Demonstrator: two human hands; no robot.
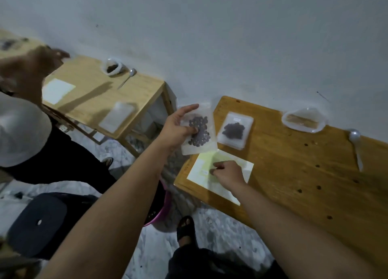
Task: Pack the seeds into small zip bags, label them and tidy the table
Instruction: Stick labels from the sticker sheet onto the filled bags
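My left hand (178,127) grips a small clear zip bag (201,146) of dark seeds, held just off the left edge of the wooden table (294,173). My right hand (227,174) rests on a pale label sheet (241,165) at the table's near left corner, its fingertips pinching at a small label there. A second filled zip bag (235,129) lies flat on the table behind the sheet. Near the wall sits a clear bag (302,121) with pale contents, and a spoon (355,146) lies to its right.
Another person (25,102) sits at a second small table (100,98) on the left, which carries a seed container (112,67), a spoon (127,79), a label sheet (56,90) and a zip bag (117,115). A pink bin (163,209) and a dark stool (39,222) stand on the floor.
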